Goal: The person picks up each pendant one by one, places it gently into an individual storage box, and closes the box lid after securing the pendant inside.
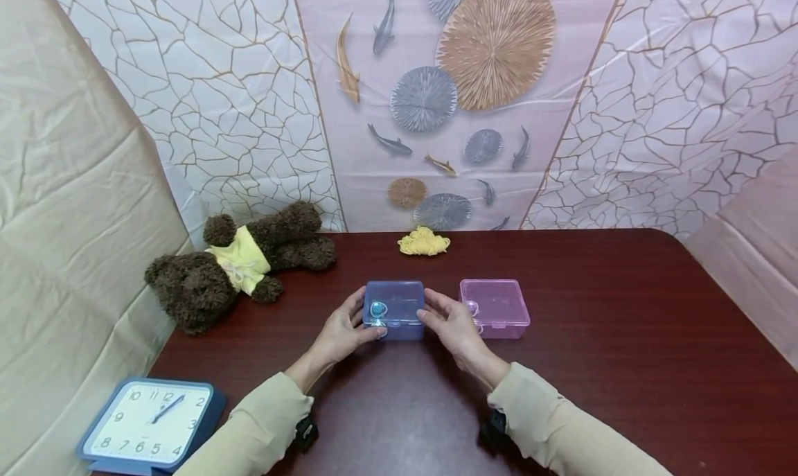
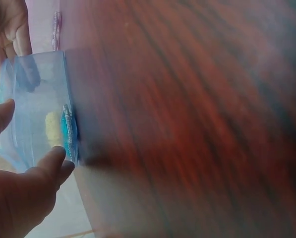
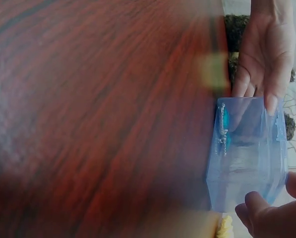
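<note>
A clear blue plastic box [image 1: 402, 313] with its lid closed stands on the table between the two hands. Inside, towards its left end, lie turquoise gem pieces [image 1: 378, 310] with sparkling rims. My left hand [image 1: 339, 334] holds the left end, thumb along the front and fingers at the side. From the other end my right hand [image 1: 458, 329] grips the box, its thumb near the front right corner of the lid. Just right of that hand stands a similar pink box [image 1: 499, 306], closed, with jewelled pieces [image 1: 472, 308] at its left end, partly hidden by the hand.
A brown teddy bear [image 1: 193, 289] in a yellow top lies at the back left. Yellow yarn [image 1: 424, 242] sits at the table's back edge. A blue-framed clock [image 1: 152, 420] stands at the front left. Patterned cloth [image 1: 249, 81] hangs behind the dark wooden table [image 1: 623, 344].
</note>
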Demonstrator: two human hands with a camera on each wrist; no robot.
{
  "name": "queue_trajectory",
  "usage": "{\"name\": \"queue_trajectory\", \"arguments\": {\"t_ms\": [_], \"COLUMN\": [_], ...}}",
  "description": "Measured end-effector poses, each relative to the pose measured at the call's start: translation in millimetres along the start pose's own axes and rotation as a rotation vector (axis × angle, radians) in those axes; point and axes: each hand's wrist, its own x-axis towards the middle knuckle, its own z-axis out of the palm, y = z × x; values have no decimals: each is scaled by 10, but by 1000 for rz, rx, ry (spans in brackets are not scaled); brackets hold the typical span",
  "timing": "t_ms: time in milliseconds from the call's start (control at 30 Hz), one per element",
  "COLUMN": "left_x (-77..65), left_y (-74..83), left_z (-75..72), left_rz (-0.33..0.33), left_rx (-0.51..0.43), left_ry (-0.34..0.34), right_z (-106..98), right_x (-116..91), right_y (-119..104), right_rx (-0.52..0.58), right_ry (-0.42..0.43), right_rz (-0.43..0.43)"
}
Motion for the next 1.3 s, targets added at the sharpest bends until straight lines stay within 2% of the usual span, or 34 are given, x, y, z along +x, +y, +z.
{"name": "queue_trajectory", "arguments": {"t_ms": [267,633,933,1300], "left_x": [-12,-16,-26,-10], "left_y": [-6,-5,-10,6], "left_z": [-18,-21,-12,-58], "left_rz": [-16,-3,19,2], "left_rx": [22,53,66,90], "left_ry": [-1,0,-7,2], "right_z": [13,18,37,56], "right_x": [18,7,-9,12], "right_y": [46,80,90,110], "right_rx": [-6,47,24,40], "right_ry": [-4,-32,-24,-45], "right_rz": [21,27,13,10]}}
